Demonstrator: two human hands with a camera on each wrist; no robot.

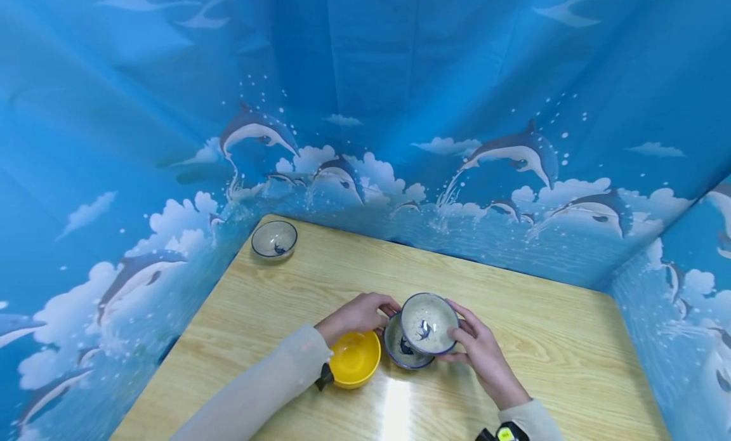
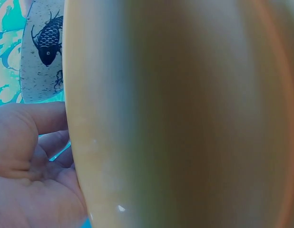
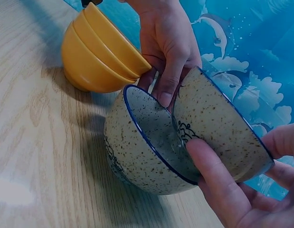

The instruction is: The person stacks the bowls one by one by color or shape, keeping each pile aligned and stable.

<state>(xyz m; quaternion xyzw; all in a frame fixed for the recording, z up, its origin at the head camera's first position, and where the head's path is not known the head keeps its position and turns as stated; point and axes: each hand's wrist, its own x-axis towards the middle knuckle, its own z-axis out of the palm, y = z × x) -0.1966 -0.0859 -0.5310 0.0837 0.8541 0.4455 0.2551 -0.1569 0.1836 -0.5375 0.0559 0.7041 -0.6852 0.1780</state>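
My right hand [image 1: 482,352] holds a speckled bowl [image 1: 428,317] with a dark blue rim, tilted over a second speckled bowl [image 1: 395,344]. In the right wrist view, the upper bowl's base dips inside the lower bowl [image 3: 132,137]. My left hand [image 1: 361,314] pinches the lower bowl's far rim, its thumb [image 3: 170,85] at the edge. Beside it, under my left wrist, stands a stack of nested yellow bowls [image 1: 355,360]. A yellow bowl's side [image 2: 185,114] fills most of the left wrist view, where part of a fish-patterned bowl [image 2: 42,61] shows.
Another speckled bowl [image 1: 274,241] stands at the far left corner of the wooden table [image 1: 542,320]. Blue dolphin-print sheets [image 1: 377,111] rise along the table's back and sides. Each wrist wears a black strap.
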